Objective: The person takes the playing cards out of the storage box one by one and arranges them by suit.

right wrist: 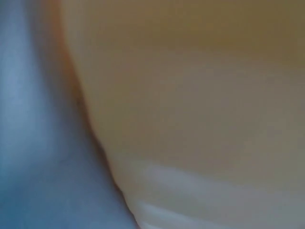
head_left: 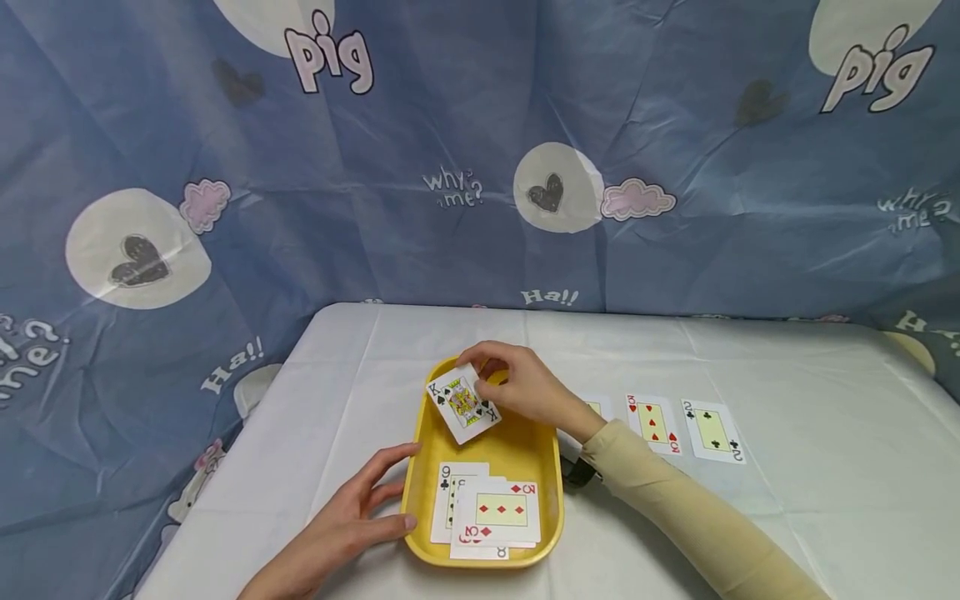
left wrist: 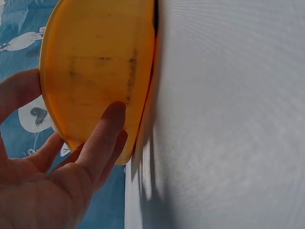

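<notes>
Aslant, king card (head_left: 462,403), pinched in right grip (head_left: 522,385)

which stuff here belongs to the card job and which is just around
Likely part of the job:
king of spades, pinched by the right hand over the tray
tray, touched by the left hand
cards in the tray
cards on the table

Just around:
blue cloth
white cover

A cloth-draped spot, whether home or studio I cannot tell: a wrinkled blue sheet (head_left: 450,108) printed with pink clouds (head_left: 638,200), dark hearts (head_left: 141,262) and cartoon lettering (head_left: 325,54) runs from eight o'clock through twelve to three, around a white-covered, round-cornered table (head_left: 862,517) spreading toward six.
</notes>
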Demonstrator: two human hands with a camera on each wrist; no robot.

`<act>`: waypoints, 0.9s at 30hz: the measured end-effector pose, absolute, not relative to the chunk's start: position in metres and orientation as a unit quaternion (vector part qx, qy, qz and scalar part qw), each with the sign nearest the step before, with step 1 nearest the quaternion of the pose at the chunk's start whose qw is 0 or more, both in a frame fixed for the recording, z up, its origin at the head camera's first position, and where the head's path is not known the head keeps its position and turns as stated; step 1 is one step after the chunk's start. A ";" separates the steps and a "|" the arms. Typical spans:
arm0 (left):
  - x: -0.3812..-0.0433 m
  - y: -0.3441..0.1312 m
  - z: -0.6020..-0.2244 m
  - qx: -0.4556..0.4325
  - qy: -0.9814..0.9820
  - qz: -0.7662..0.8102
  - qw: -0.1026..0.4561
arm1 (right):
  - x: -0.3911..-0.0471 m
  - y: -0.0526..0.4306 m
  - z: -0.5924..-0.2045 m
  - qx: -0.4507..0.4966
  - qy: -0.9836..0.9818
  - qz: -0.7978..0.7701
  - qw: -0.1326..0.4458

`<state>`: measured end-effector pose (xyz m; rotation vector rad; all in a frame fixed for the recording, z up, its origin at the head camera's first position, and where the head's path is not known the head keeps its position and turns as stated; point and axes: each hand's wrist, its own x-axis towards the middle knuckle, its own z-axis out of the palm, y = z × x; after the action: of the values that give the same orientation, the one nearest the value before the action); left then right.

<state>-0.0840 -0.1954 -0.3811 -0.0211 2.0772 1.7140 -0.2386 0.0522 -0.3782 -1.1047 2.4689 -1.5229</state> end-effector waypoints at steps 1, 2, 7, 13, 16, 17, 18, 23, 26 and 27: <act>-0.084 -0.195 -0.381 -0.007 0.752 0.620 0.223 | -0.239 0.053 -0.378 -0.350 0.794 -0.497 0.013; -0.084 -0.195 -0.381 -0.008 0.753 0.619 0.222 | -0.239 0.053 -0.379 -0.345 0.792 -0.504 0.006; -0.085 -0.193 -0.381 -0.014 0.757 0.617 0.217 | -0.239 0.054 -0.381 -0.332 0.779 -0.530 -0.042; -0.085 -0.191 -0.381 -0.030 0.767 0.604 0.214 | -0.236 0.053 -0.379 -0.303 0.774 -0.548 -0.088; -0.084 -0.191 -0.382 -0.040 0.768 0.602 0.214 | -0.228 0.052 -0.370 -0.284 0.765 -0.570 -0.096; -0.084 -0.191 -0.382 -0.042 0.768 0.601 0.215 | -0.226 0.052 -0.366 -0.280 0.759 -0.579 -0.099; -0.084 -0.191 -0.382 -0.044 0.768 0.601 0.215 | -0.223 0.052 -0.362 -0.279 0.752 -0.588 -0.102; -0.083 -0.190 -0.381 -0.049 0.768 0.602 0.216 | -0.217 0.053 -0.353 -0.263 0.721 -0.631 -0.112; -0.084 -0.190 -0.381 -0.046 0.768 0.601 0.216 | -0.218 0.054 -0.353 -0.252 0.706 -0.654 -0.103; -0.084 -0.190 -0.381 -0.045 0.768 0.601 0.216 | -0.218 0.055 -0.353 -0.251 0.703 -0.658 -0.099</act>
<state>-0.0837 -0.1900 -0.3812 -0.1250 2.1280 1.6666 -0.2183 0.0550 -0.3529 -0.8426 2.3580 -2.2092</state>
